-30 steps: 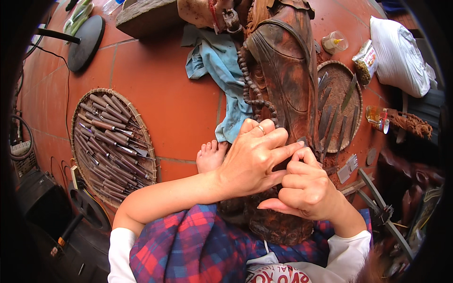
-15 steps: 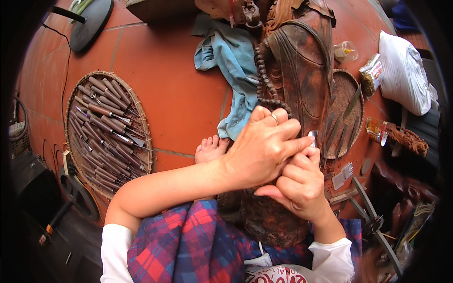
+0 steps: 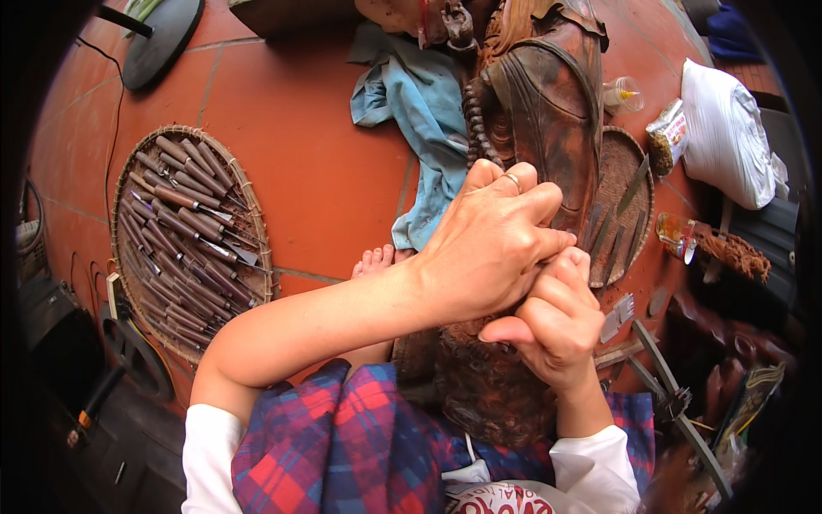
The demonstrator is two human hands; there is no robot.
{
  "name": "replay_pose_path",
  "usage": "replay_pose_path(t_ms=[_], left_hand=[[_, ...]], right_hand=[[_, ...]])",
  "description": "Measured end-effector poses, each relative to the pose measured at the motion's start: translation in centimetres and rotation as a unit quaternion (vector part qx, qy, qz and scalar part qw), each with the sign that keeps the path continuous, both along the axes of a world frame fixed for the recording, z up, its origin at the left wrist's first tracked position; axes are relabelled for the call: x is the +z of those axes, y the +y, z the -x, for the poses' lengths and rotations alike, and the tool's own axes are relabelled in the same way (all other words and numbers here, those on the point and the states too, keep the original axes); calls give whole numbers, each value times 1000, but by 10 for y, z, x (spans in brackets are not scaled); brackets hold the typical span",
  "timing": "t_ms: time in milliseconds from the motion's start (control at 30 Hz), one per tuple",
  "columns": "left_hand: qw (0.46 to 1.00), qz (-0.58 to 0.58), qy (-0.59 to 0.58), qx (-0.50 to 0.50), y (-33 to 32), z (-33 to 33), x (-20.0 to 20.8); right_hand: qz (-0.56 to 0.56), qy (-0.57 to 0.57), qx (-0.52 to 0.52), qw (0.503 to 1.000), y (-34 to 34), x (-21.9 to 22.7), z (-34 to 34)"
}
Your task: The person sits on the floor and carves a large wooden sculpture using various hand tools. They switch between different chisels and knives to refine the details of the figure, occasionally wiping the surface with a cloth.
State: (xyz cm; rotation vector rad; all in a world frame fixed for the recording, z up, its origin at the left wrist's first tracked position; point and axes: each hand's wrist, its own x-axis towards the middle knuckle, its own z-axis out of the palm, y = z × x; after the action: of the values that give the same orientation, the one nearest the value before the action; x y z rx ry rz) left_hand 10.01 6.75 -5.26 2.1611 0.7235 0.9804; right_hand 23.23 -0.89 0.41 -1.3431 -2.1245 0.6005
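"At centre, head view: what lies there?"

"One carved wooden statue [image 3: 548, 120], partly beneath the left hand [image 3: 488, 244] and right hand [image 3: 556, 321]. Fingers mostly curled, hands touching; whether they grip anything, I can't make out."

"Handling?"

"Judged heavy, stiff, possibly slippery. Take hold at the broad body [image 3: 561, 163]; the bead string [image 3: 475, 124] appears easiest to break."

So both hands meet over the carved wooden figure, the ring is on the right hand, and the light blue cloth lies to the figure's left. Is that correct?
Not quite: the ring is on the left hand, not the right hand, as the head view shows. The rest stands: both hands meet over the carved wooden figure, with the light blue cloth to its left.
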Motion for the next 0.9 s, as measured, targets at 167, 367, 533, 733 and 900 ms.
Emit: replay_pose_path(t_ms=[167,367,533,733,900], left_hand=[[999,-4,23,-41,-27,3,-2],[997,-39,51,-32,-12,1,-1],[996,6,59,-68,-13,6,14],[994,-2,90,-62,-25,11,7],[996,-20,84,-34,5,6,20]], right_hand=[[48,12,1,999,-27,2,-2],[-19,13,-10,1000,-19,-14,-1],[13,41,1,999,-19,5,-4],[39,51,37,997,-27,-1,-8],[-41,64,7,997,1,0,-2]])
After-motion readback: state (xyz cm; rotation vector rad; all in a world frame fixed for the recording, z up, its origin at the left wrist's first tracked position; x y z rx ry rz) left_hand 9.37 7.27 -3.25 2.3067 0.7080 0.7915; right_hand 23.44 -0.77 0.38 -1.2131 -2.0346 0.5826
